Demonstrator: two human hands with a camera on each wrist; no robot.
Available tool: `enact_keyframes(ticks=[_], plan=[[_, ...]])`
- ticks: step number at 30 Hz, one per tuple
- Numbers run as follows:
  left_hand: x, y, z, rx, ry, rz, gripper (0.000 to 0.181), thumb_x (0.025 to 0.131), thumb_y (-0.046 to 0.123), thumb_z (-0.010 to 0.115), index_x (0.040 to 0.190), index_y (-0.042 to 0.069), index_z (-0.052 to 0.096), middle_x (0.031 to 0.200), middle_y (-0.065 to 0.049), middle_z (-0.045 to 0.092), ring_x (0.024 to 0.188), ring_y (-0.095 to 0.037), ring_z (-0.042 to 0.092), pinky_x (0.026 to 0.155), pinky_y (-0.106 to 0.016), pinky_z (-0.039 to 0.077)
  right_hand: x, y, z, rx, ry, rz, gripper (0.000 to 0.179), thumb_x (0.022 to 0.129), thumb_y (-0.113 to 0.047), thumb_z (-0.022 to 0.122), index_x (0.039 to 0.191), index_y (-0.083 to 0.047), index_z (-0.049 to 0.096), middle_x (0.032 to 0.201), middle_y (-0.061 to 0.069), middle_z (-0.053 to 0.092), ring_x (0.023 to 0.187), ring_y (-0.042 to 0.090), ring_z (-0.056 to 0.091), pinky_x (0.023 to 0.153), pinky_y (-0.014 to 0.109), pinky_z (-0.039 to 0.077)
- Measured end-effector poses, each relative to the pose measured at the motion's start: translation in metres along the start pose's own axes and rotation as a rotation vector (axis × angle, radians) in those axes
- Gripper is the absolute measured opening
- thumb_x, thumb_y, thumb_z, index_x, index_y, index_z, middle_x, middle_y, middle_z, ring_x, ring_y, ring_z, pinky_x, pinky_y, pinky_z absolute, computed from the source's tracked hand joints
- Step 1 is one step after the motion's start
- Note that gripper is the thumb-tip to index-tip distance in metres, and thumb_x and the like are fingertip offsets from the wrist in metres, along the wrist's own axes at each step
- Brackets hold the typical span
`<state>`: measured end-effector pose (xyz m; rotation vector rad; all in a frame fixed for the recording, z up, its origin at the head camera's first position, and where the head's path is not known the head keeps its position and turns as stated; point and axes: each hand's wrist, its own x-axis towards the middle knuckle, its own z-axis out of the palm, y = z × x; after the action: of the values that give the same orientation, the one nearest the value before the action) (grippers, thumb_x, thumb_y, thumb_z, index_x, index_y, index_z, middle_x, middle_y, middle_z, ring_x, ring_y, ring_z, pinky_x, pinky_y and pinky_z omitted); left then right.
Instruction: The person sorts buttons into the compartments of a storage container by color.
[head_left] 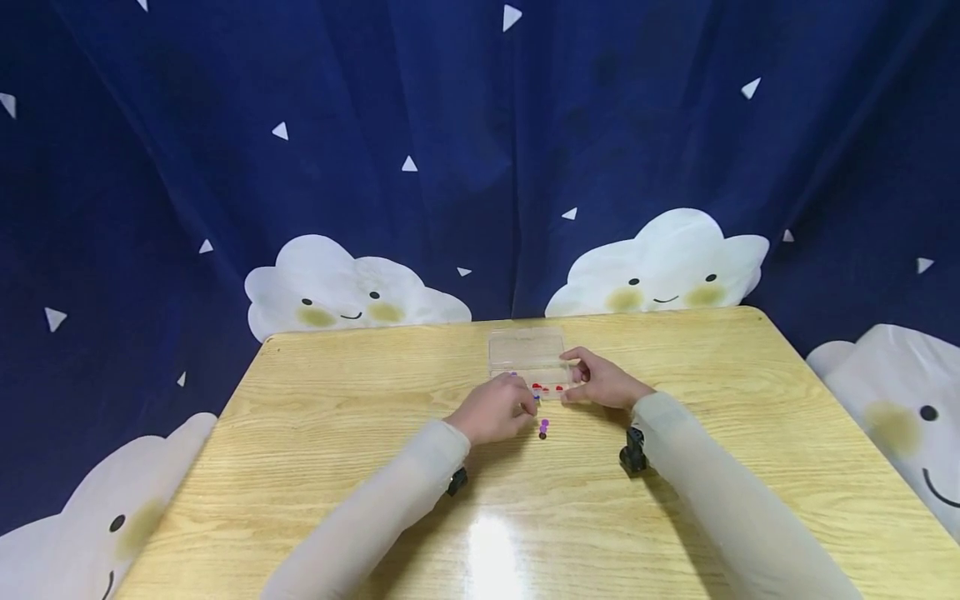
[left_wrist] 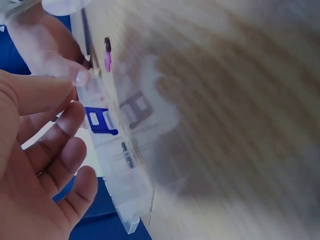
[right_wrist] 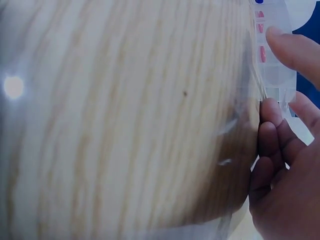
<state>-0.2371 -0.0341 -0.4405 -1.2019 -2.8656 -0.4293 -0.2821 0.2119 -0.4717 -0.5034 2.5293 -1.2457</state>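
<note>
A clear plastic compartment box [head_left: 525,377] stands with its lid [head_left: 525,346] raised at the far side. My right hand [head_left: 603,383] grips the box's right end, its fingers spread around the corner. Close over the near left part of the box, my left hand [head_left: 495,410] has its thumb and index finger together; I cannot tell whether a small piece sits between them. Small red pieces [right_wrist: 262,54] lie in compartments near the right hand. A blue piece with a square opening [left_wrist: 97,120] and a dark piece [left_wrist: 127,155] show at the box in the left wrist view.
On the wooden table [head_left: 337,400], small purple pieces [head_left: 544,423] and a dark piece [head_left: 542,436] lie in front of the box. Behind the table's far edge hangs a dark blue curtain [head_left: 450,208] with clouds and white triangles.
</note>
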Motion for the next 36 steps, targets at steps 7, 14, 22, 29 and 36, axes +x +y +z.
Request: enact_keyframes(ticks=[7,14,22,29,36], plan=[[-0.001,0.003,0.008,0.009,0.001,0.046,0.008,0.091,0.02,0.07,0.092,0.018,0.078,0.098,0.006,0.072,0.099,-0.009,0.066,0.118,-0.035,0.037,-0.001,0.001,-0.001,0.019,-0.001,0.002,0.072,0.082,-0.013,0.08,0.141,-0.002,0.041,0.092,0.008,0.047,0.081,0.019,0.042,0.072,0.027,0.038],[-0.001,0.008,0.016,-0.006,-0.023,0.041,0.011,0.089,0.016,0.07,0.094,0.021,0.079,0.096,0.009,0.069,0.092,-0.004,0.063,0.095,-0.022,0.051,0.0,0.003,-0.001,0.008,0.0,-0.001,0.072,0.082,-0.014,0.08,0.141,-0.001,0.041,0.091,0.008,0.048,0.081,0.018,0.043,0.072,0.027,0.039],[0.0,0.012,0.019,0.007,-0.021,0.067,0.012,0.089,0.015,0.07,0.092,0.023,0.079,0.093,0.009,0.068,0.09,-0.005,0.061,0.084,-0.018,0.051,0.001,0.005,0.0,-0.007,-0.002,0.036,0.071,0.083,-0.016,0.08,0.141,-0.003,0.041,0.091,0.004,0.047,0.081,0.017,0.044,0.072,0.027,0.04],[-0.001,0.012,0.02,0.016,-0.037,0.052,0.013,0.089,0.014,0.07,0.091,0.024,0.079,0.094,0.009,0.067,0.094,-0.009,0.058,0.084,-0.02,0.049,0.002,0.004,0.001,0.005,-0.004,0.04,0.071,0.082,-0.016,0.08,0.141,-0.004,0.042,0.092,0.005,0.048,0.081,0.018,0.044,0.072,0.029,0.04],[0.002,0.012,0.021,0.036,-0.043,0.056,0.012,0.088,0.018,0.072,0.092,0.026,0.08,0.096,0.009,0.068,0.094,-0.01,0.058,0.084,-0.021,0.048,0.002,0.005,-0.001,-0.009,0.004,0.029,0.072,0.082,-0.017,0.08,0.142,-0.004,0.042,0.092,0.004,0.048,0.081,0.017,0.045,0.073,0.028,0.04]])
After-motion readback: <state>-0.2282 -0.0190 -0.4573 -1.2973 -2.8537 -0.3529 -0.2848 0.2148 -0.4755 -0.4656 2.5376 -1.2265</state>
